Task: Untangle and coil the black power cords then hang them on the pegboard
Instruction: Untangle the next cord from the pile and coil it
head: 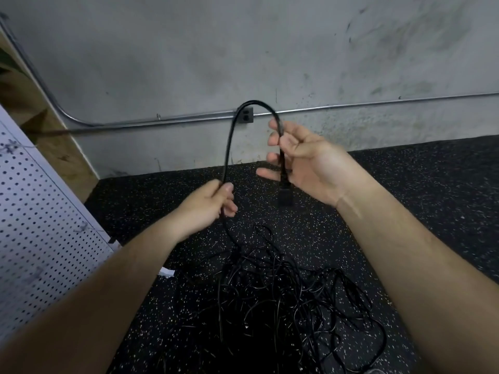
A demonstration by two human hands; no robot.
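One black power cord arches up between my two hands in front of the wall. My right hand pinches its end between thumb and fingers, and the plug hangs below the palm. My left hand grips the same cord lower down, with its fingers curled round it. From there the cord drops into a tangled pile of black cords on the floor in front of me. The white pegboard leans at the left.
The floor is black rubber with white speckles. A grey concrete wall stands close ahead, with a metal conduit and a dark outlet box on it. A small white scrap lies by the pegboard's foot.
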